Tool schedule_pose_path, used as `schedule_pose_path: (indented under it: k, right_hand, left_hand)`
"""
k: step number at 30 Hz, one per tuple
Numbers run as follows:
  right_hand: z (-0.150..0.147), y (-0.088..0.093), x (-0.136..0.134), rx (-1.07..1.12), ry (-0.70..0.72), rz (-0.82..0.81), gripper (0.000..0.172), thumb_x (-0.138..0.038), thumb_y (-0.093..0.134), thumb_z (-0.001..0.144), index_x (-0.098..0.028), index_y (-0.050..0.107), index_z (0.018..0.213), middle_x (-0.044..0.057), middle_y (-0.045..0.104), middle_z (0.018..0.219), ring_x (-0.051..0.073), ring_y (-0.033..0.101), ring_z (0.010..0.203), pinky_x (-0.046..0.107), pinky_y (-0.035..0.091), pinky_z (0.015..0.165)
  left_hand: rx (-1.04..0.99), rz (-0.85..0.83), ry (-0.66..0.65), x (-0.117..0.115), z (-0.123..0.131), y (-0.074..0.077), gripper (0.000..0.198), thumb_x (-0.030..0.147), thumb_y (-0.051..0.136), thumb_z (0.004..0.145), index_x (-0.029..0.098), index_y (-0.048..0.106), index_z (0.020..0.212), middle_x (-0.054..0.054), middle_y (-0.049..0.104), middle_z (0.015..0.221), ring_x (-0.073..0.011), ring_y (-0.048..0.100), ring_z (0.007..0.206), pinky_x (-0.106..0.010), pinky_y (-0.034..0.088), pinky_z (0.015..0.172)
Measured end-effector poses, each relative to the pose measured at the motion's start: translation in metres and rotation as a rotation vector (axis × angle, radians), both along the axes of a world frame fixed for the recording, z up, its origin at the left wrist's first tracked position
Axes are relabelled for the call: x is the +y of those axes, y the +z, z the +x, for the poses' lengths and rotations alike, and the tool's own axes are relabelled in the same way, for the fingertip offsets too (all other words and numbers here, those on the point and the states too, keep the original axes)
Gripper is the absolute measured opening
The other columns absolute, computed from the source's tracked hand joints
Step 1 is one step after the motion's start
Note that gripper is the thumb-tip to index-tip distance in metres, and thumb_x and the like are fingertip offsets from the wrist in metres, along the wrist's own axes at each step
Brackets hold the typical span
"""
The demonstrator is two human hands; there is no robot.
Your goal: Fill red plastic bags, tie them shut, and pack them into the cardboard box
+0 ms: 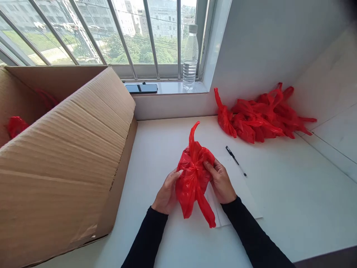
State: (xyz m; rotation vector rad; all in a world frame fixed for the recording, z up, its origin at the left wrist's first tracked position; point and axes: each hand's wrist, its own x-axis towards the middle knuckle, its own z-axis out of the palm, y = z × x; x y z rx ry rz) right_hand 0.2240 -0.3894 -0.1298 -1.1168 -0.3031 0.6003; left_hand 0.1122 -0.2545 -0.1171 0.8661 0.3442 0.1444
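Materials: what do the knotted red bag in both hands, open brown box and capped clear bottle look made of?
Knotted red bag: thin, glossy plastic film, judging by its crinkles and highlights.
Open brown box: matt corrugated cardboard; parallel ridges run along its flap.
Capped clear bottle: probably shiny plastic, given its ringed, see-through wall.

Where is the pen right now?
In the head view, the pen lies right of centre, just beyond the right hand, between it and the pile of red bags by the wall.
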Motion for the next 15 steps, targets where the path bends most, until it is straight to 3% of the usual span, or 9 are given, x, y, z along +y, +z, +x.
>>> schedule_pose_path:
  k: [5,9,12,15]
  right_hand:
    - [-0.001,0.006,0.000,0.015,0.092,-0.003,0.031,-0.046,0.065,0.095,-0.028,0.065,0.120,0.004,0.069,0.122,0.024,0.065,0.109,0.037,0.054,0.093]
    - [-0.003,0.010,-0.001,-0.137,0.204,-0.074,0.035,-0.042,0.071,0.091,-0.029,0.064,0.123,0.003,0.069,0.118,0.023,0.063,0.109,0.038,0.052,0.096]
    - [-0.003,0.009,0.000,-0.181,0.124,-0.095,0.032,-0.041,0.074,0.089,-0.026,0.066,0.117,0.003,0.070,0.112,0.022,0.064,0.103,0.038,0.052,0.095]
    - [-0.001,0.004,0.000,-0.154,0.051,-0.096,0.030,-0.043,0.071,0.091,-0.026,0.066,0.116,0.004,0.071,0.111,0.022,0.065,0.105,0.035,0.052,0.094]
  left_hand:
    - [-0.042,-0.021,0.065,0.000,0.003,-0.003,0.028,0.033,0.071,0.092,0.018,0.071,0.116,-0.008,0.076,0.106,-0.0233,0.073,0.093,-0.033,0.059,0.085]
    - [-0.051,0.007,0.147,0.001,0.005,-0.009,0.035,0.034,0.071,0.093,0.022,0.067,0.126,-0.006,0.075,0.113,-0.0220,0.072,0.099,-0.033,0.058,0.089]
    - [-0.041,0.011,0.156,0.000,0.003,-0.008,0.037,0.038,0.068,0.095,0.024,0.066,0.129,-0.006,0.075,0.114,-0.0222,0.071,0.103,-0.032,0.057,0.090]
    - [-0.032,-0.007,0.074,-0.001,0.000,-0.004,0.041,0.034,0.067,0.096,0.025,0.062,0.136,-0.008,0.074,0.119,-0.0240,0.070,0.107,-0.034,0.057,0.091]
